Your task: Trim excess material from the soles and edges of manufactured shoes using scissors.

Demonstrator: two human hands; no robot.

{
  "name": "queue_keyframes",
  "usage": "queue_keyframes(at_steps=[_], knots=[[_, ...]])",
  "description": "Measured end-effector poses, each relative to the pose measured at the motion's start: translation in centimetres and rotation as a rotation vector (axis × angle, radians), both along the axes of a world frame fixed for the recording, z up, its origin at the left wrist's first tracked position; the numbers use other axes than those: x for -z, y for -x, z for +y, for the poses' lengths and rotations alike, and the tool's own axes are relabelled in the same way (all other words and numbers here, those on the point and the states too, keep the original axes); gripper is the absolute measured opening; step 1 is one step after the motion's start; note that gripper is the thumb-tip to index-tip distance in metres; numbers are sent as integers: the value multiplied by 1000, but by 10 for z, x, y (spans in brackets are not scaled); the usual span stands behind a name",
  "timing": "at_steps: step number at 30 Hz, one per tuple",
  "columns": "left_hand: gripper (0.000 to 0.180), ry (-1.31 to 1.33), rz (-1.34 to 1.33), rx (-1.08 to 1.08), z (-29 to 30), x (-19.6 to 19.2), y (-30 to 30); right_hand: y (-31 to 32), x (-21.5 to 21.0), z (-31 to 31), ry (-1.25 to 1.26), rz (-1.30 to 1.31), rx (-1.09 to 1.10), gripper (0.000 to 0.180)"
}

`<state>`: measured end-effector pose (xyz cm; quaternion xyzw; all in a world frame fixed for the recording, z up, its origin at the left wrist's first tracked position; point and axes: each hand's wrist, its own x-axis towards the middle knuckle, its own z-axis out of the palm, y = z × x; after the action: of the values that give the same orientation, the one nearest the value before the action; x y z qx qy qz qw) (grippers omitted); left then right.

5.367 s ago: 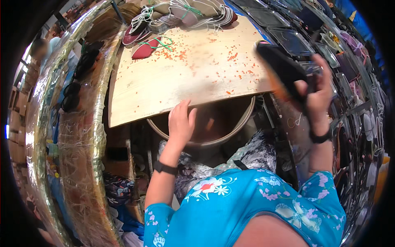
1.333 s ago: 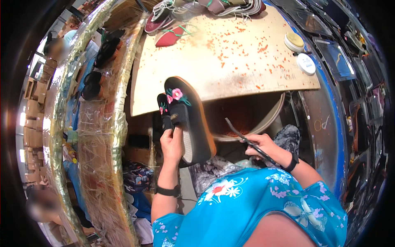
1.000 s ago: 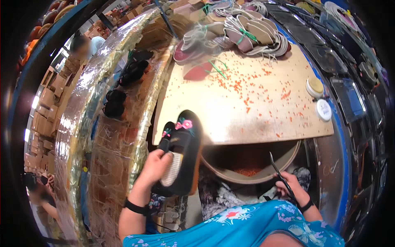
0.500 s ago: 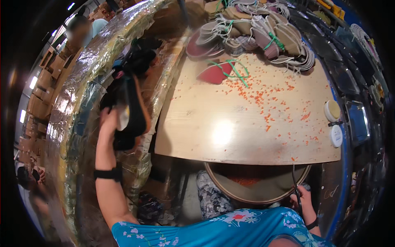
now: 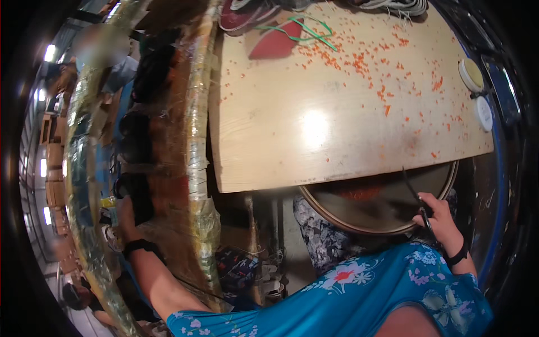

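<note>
Right hand (image 5: 441, 216) low at the near right, fingers clenched on thin dark scissors (image 5: 418, 196), blades pointing up and away over the round metal-rimmed basin (image 5: 387, 224). The basin sits half under the near edge of the pale wooden tabletop (image 5: 314, 129); orange scraps (image 5: 359, 194) lie in it just left of the blades.

Left hand (image 5: 124, 210) stretches out far left, gripping a black slip-on sandal (image 5: 137, 194) against the plastic-wrapped curved rack (image 5: 193, 168). More black sandals (image 5: 135, 140) line the rack just beyond that hand.

Between the hands: tabletop's near edge and left corner, dark gap beneath.

Beyond the right hand the board is mostly open, with scattered orange trimmings (image 5: 359, 62). Two round white tins (image 5: 477, 90) sit at its right edge. At the far edge: a red insole with green cord (image 5: 281, 42), then laced shoes (image 5: 241, 14).
</note>
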<state>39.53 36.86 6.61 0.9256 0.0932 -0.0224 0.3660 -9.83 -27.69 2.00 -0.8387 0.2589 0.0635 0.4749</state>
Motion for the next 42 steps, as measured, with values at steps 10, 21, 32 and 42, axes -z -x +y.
queue_keyframes(at_steps=[10,21,32,42], knots=[[70,-789,-282,322,-198,-12,-73,-7,13,18,132,43,47,54],[54,-791,-378,503,-235,-21,-123,-22,16,25,105,104,125,56],[51,-732,-239,363,-202,-39,-113,-16,14,24,146,91,77,62],[60,-634,-668,483,-315,-40,-95,-13,18,23,194,87,68,62]])
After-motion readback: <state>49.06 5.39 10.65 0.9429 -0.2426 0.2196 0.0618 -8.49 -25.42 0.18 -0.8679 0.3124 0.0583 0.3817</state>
